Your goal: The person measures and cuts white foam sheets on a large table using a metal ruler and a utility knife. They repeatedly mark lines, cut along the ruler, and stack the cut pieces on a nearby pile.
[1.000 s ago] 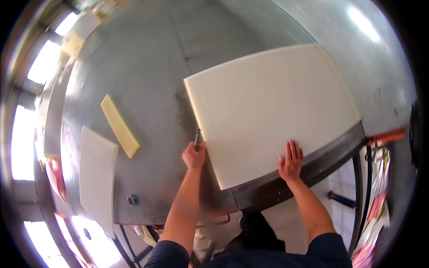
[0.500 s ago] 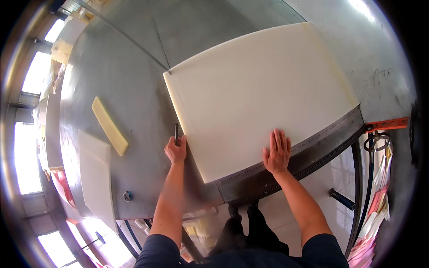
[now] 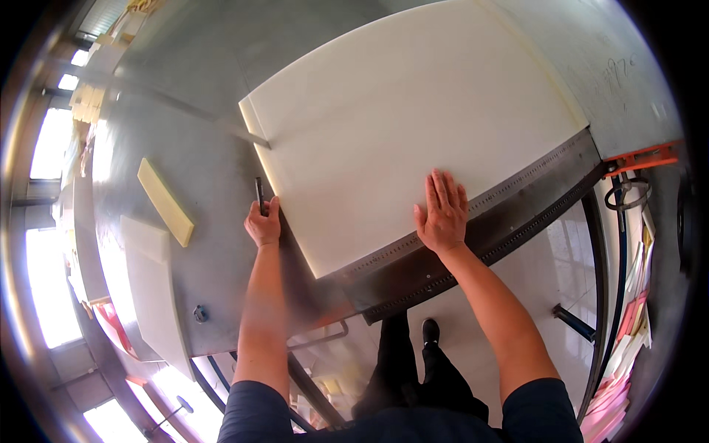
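Right hand (image 3: pixel 442 213) lies flat, fingers spread, on the white board (image 3: pixel 413 118); left hand (image 3: pixel 263 224) grips a dark pen (image 3: pixel 259 193) at the board's nine-o'clock edge; a yellow strip (image 3: pixel 165 201) lies further out on the tabletop (image 3: pixel 214 244).

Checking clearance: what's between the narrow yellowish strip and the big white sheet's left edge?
Head view: mostly bare metal table. Between the yellowish strip and the white sheet, only the left hand sits at the sheet's edge, holding a thin dark tool.

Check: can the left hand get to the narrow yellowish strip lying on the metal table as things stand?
Probably yes. The left hand sits at the white sheet's left edge, gripping a thin dark tool; only bare metal table lies between it and the yellowish strip.
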Motion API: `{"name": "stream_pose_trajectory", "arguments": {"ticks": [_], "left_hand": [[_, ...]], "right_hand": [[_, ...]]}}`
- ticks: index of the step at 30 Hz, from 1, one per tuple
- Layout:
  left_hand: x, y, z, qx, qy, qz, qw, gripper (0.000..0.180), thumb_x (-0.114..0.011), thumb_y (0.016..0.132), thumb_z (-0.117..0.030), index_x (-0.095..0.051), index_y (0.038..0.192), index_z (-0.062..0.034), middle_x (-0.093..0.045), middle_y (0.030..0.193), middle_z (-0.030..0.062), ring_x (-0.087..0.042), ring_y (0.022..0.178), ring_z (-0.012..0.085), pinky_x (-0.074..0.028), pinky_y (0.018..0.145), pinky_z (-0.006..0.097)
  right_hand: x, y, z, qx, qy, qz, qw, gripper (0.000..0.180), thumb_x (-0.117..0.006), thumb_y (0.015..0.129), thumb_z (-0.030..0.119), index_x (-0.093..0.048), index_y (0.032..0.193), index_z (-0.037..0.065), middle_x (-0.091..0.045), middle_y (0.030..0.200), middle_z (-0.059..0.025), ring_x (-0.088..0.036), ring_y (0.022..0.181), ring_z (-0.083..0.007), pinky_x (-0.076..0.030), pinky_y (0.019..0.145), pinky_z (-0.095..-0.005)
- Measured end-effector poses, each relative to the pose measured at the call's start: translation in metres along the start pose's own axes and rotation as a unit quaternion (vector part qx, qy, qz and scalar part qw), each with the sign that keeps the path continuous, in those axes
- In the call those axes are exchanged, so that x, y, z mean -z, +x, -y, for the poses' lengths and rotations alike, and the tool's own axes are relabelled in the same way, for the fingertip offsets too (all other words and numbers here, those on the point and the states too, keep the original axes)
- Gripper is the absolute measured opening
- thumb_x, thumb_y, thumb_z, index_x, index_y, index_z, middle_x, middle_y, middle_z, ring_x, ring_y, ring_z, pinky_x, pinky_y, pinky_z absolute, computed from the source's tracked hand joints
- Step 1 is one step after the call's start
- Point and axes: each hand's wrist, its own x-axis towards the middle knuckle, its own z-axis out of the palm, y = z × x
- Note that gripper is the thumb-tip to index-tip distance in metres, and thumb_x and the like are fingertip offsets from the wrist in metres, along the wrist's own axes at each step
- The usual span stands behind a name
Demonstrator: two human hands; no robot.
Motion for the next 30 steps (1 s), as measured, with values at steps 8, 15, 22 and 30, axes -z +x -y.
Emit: {"name": "stream_pose_trajectory", "arguments": {"ticks": [8,15,22,30], "left_hand": [[-0.005,-0.002,0.007,-0.028,0.008,-0.023,0.999,0.043,-0.073,0.078,-0.049,-0.063,0.07,-0.0083,-0.064,0.063,0.006,-0.062,0.06,0.0258,-0.048,0.061,0.039],[0.005,0.004,0.021,-0.037,-0.001,-0.025,0.999,0.039,-0.07,0.081,-0.039,-0.069,0.087,-0.001,-0.066,0.076,0.0139,-0.062,0.071,0.0296,-0.047,0.068,0.04],[0.071,-0.191,-0.027,0.031,-0.089,-0.091,0.991,0.04,-0.062,0.092,-0.033,-0.052,0.068,-0.0027,-0.045,0.056,0.0008,-0.039,0.052,0.01,-0.031,0.046,0.034],[0.103,-0.374,0.013,0.044,0.011,-0.046,0.998,0.03,-0.064,0.09,-0.03,-0.063,0.079,-0.0019,-0.054,0.06,0.0081,-0.049,0.054,0.0211,-0.041,0.055,0.035]], "right_hand": [[-0.003,-0.007,-0.004,0.002,0.022,-0.041,0.999,0.055,-0.057,0.087,0.029,-0.047,0.133,0.0,-0.04,0.145,-0.0113,-0.034,0.136,-0.0309,-0.026,0.111,-0.0509],[-0.011,-0.015,-0.002,0.017,0.034,-0.084,0.996,0.055,-0.056,0.088,0.031,-0.048,0.132,0.0,-0.043,0.142,-0.0121,-0.035,0.135,-0.0297,-0.027,0.111,-0.0499],[-0.019,-0.024,-0.023,0.01,0.018,-0.115,0.993,0.055,-0.054,0.09,0.034,-0.049,0.132,-0.001,-0.045,0.141,-0.013,-0.036,0.135,-0.0299,-0.027,0.111,-0.0502],[-0.02,-0.02,-0.008,0.01,0.018,-0.162,0.987,0.057,-0.05,0.092,0.041,-0.048,0.133,0.002,-0.045,0.142,-0.0109,-0.035,0.135,-0.0284,-0.025,0.112,-0.0489]]}}
